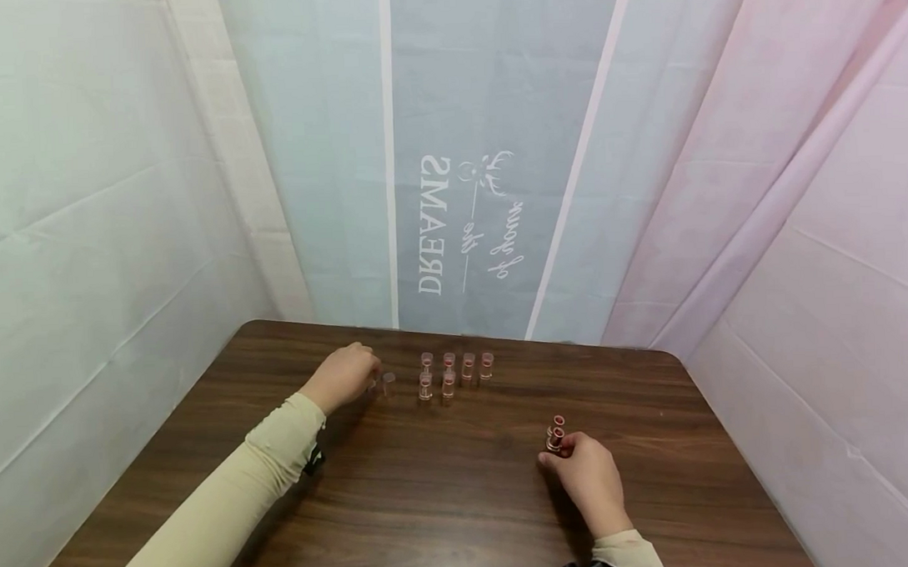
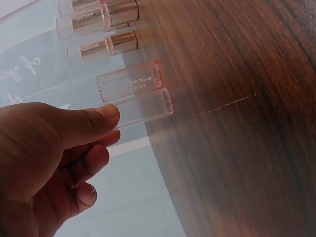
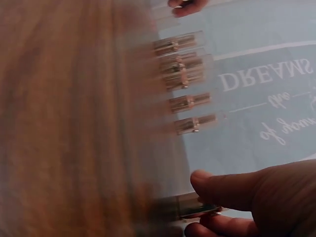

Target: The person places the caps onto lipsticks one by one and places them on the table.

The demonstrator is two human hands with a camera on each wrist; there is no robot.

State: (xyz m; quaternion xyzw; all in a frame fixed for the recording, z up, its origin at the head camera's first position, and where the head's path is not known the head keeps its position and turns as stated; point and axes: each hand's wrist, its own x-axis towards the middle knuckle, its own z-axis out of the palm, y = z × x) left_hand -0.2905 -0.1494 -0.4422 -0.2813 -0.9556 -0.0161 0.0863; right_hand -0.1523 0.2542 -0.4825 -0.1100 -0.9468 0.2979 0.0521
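Observation:
My left hand (image 1: 345,376) is at the table's far left. In the left wrist view its thumb and fingers pinch the upper end of a clear lipstick cap (image 2: 150,107), which stands upright. A second clear cap (image 2: 131,81) with lettering stands right beside it. My right hand (image 1: 592,477), nearer the front right, pinches an open lipstick (image 1: 555,438) between thumb and fingers. Another uncapped lipstick (image 1: 560,420) stands just behind that one. The right wrist view shows the held lipstick (image 3: 190,203) partly covered by the fingers, and that view is blurred.
Several lipsticks with clear caps (image 1: 448,386) stand upright in two rows toward the back middle of the brown wooden table (image 1: 401,485). Behind it hangs a pale blue-grey cloth (image 1: 492,82) with lettering. White cloth walls (image 1: 839,345) stand at both sides.

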